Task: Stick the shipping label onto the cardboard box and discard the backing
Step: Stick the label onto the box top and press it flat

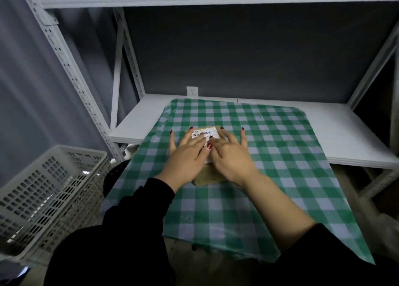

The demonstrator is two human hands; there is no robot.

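At far left, a white perforated basket, beside the rack post. Further right, white shelf covered by a green checked cloth hanging over the front edge. On the cloth, near the middle, a small cardboard box, mostly hidden under both hands. Left hand flat, fingers spread wide, palm down on the box and on the left part of the label; nothing gripped. Label white, with barcode, lying on top of the box, far end visible between the fingers. Right hand also flat and spread, pressing on the right part of the label, touching the left hand near the thumbs; nothing gripped. Dark sleeves, the right one pushed up.
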